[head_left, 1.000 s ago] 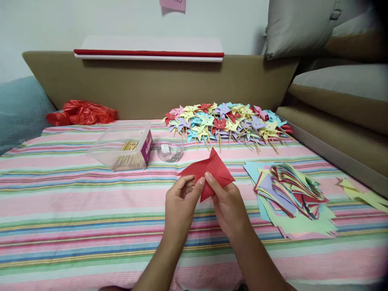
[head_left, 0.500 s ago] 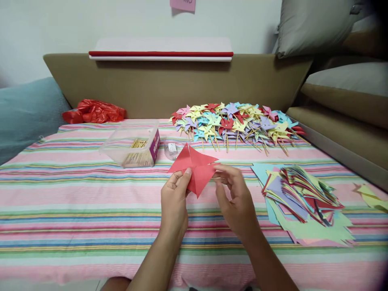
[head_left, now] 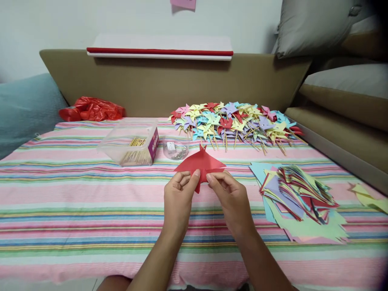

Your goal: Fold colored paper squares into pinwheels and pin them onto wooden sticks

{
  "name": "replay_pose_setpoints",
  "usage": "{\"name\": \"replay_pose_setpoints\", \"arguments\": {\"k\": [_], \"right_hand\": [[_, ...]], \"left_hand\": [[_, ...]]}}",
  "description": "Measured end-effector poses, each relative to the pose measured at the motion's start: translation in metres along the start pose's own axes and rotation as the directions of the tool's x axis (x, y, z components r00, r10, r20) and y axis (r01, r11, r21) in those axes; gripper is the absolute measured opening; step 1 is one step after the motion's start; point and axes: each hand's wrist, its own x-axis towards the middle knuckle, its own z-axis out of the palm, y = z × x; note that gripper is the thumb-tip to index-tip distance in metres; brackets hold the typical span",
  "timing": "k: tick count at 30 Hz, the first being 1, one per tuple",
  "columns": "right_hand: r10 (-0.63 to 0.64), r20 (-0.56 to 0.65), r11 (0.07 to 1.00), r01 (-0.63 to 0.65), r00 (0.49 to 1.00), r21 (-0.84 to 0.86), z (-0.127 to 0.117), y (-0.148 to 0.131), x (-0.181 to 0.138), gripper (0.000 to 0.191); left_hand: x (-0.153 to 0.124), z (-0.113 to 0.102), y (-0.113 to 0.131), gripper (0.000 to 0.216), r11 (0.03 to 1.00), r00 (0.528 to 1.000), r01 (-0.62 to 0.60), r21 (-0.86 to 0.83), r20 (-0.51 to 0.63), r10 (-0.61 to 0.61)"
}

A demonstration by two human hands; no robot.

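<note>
A cut red paper square [head_left: 200,163], partly folded, is held up over the striped cloth [head_left: 75,194]. My left hand [head_left: 178,200] pinches its lower left part between thumb and fingers. My right hand [head_left: 232,202] pinches a flap at its lower right, thumb tip close to the left thumb. Behind the paper lies a heap of finished paper pinwheels [head_left: 233,121] on wooden sticks. A stack of cut coloured paper squares [head_left: 300,194] lies to the right of my right hand.
A clear plastic box of wooden sticks [head_left: 130,147] and a small clear tub of metal pins [head_left: 177,149] stand left of the paper. A red plastic bag [head_left: 92,109] lies at the back left. Loose yellow paper [head_left: 368,196] sits far right, cushions [head_left: 330,48] behind.
The red paper was open as a four-pointed shape half a second ago; my right hand has come back to it and a flap is folded in. The view shifted slightly.
</note>
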Motion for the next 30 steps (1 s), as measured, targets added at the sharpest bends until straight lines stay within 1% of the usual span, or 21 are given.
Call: {"name": "replay_pose_setpoints", "arguments": {"k": [4, 10, 16, 21, 26, 30], "right_hand": [[0.028, -0.063, 0.996, -0.022, 0.998, 0.091, 0.0006, 0.0022, 0.0005, 0.017], [0.034, -0.097, 0.993, -0.022, 0.995, 0.115, 0.0036, 0.0032, -0.0004, 0.018], [-0.010, -0.146, 0.998, 0.019, 0.989, 0.059, 0.0075, -0.0016, -0.0014, 0.019], [-0.038, -0.180, 0.999, 0.038, 0.983, 0.000, 0.0093, -0.0042, -0.0025, 0.019], [-0.083, -0.172, 0.996, 0.076, 0.982, -0.043, 0.0091, 0.0000, -0.0027, 0.019], [-0.061, -0.196, 0.997, 0.051, 0.979, -0.057, 0.0095, 0.0021, -0.0033, 0.020]], "left_hand": [[-0.0020, 0.0025, 0.0014, 0.031, 0.999, 1.000, 0.013, 0.041, 0.005, -0.013], [-0.0039, 0.0038, 0.0016, 0.032, 0.998, 1.000, 0.021, 0.059, 0.018, -0.022], [-0.0070, 0.0067, 0.0014, 0.029, 0.998, 1.000, 0.024, 0.054, -0.011, -0.024], [-0.0083, 0.0073, 0.0012, 0.026, 0.999, 1.000, 0.006, 0.051, 0.003, -0.006], [-0.0094, 0.0084, 0.0009, 0.024, 0.999, 1.000, -0.001, 0.045, -0.010, 0.001], [-0.0098, 0.0093, 0.0007, 0.025, 0.999, 1.000, 0.013, 0.042, -0.017, -0.012]]}}
